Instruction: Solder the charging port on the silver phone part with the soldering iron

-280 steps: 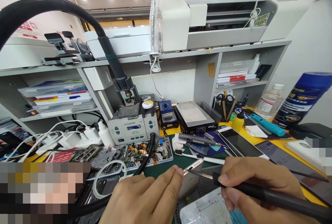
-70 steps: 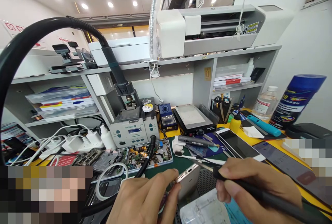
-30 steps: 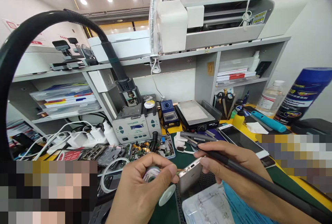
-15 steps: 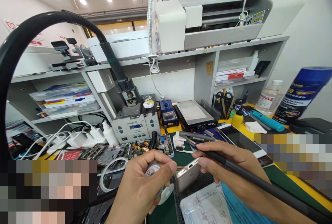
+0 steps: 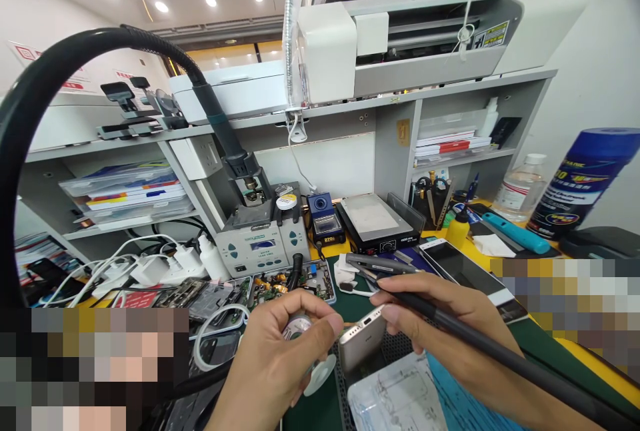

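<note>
Pale gold, the phone is stood upright just beyond the scuffed box. Left of the box, a spool is cradled and its strand pinched by the left hand; a black-handled tool is pinched by the right hand. Likely stiff and slippery, the phone is best gripped by its long edges.

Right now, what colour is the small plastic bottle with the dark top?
The small plastic bottle is yellow; it shows best in the head view.
</note>
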Demonstrator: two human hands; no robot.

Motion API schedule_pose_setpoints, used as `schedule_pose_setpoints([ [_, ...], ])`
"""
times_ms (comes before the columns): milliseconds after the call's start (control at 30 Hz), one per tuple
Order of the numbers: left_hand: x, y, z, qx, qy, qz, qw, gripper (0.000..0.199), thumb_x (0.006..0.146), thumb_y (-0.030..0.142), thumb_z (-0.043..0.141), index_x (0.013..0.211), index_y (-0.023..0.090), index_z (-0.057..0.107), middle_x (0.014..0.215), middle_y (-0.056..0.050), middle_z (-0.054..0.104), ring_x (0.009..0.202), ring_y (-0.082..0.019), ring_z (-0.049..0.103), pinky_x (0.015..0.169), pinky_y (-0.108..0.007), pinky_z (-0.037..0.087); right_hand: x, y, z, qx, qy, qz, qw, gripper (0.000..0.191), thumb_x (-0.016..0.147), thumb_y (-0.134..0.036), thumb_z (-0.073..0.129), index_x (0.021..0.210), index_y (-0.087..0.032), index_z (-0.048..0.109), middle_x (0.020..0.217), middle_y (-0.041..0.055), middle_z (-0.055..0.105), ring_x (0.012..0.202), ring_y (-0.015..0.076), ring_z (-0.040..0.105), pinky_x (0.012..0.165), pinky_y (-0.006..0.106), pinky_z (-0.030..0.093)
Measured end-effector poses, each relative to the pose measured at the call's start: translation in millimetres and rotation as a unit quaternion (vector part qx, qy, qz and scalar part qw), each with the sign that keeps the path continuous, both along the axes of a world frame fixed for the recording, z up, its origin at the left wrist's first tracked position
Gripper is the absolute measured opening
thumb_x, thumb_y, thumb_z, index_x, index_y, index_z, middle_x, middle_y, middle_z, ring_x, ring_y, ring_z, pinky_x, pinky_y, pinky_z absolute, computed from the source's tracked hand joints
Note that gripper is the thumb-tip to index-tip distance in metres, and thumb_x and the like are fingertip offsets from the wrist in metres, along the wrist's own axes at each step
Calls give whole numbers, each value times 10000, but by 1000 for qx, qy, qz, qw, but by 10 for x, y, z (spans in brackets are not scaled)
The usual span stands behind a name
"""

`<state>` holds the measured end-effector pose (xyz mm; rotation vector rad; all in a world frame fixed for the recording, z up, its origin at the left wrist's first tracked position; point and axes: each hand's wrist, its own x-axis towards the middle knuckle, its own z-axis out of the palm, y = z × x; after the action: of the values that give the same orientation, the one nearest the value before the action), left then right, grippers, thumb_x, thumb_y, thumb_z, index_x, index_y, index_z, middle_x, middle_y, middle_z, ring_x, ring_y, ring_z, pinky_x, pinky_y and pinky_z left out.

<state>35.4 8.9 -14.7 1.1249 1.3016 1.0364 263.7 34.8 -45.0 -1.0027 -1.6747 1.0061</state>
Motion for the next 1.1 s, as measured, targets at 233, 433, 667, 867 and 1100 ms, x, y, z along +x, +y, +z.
schedule_pose_setpoints([
  [233, 25, -17, 39, -3, 1, -19, 1000, 371, 773, 510, 781, 745, 166, 645, 540, 67, 506, 350, 2, 287, 371, -158, 170, -9, 13, 1, -2, -4, -4, 1000, 233, 964, -379, 709, 1195, -391, 739, 1069, -7, 801, 616, 106, 659, 552, 203, 559],
  [433, -6, -8, -24, -2, -34, -13, 999, 470, 735, 583, 811, 659, 170, 601, 501, 68, 495, 325, 2, 264, 339, -156, 154, 9, -18, 21, 9, -14, -5, 1000, 227, 962, -379, 705, 1184, -356, 748, 1055, 9, 804, 592, 110, 654, 548, 221, 572],
  [667, 83, -1, 82, 1, -23, -5, 1000, 428, 774, 477, 781, 601, 172, 535, 496, 71, 472, 336, 7, 260, 369, -166, 155, -14, 0, 58, 1, -29, -9, 1000, 257, 962, -414, 691, 1193, -316, 746, 1068, 44, 802, 597, 139, 671, 538, 258, 579],
  [867, 104, 34, 72, -2, -16, 4, 1000, 436, 758, 463, 778, 591, 179, 491, 488, 89, 461, 323, 14, 260, 368, -161, 175, -14, -12, 50, 7, -29, -8, 1000, 244, 964, -406, 691, 1189, -329, 744, 1057, 31, 802, 589, 133, 667, 531, 250, 569],
  [1100, 137, -17, 3, 8, -24, 7, 1000, 491, 788, 581, 767, 647, 193, 502, 461, 101, 460, 290, 0, 292, 335, -149, 212, 7, -9, 16, 0, -22, 1, 1000, 245, 974, -396, 685, 1212, -357, 729, 1073, 15, 797, 611, 125, 666, 551, 239, 562],
])
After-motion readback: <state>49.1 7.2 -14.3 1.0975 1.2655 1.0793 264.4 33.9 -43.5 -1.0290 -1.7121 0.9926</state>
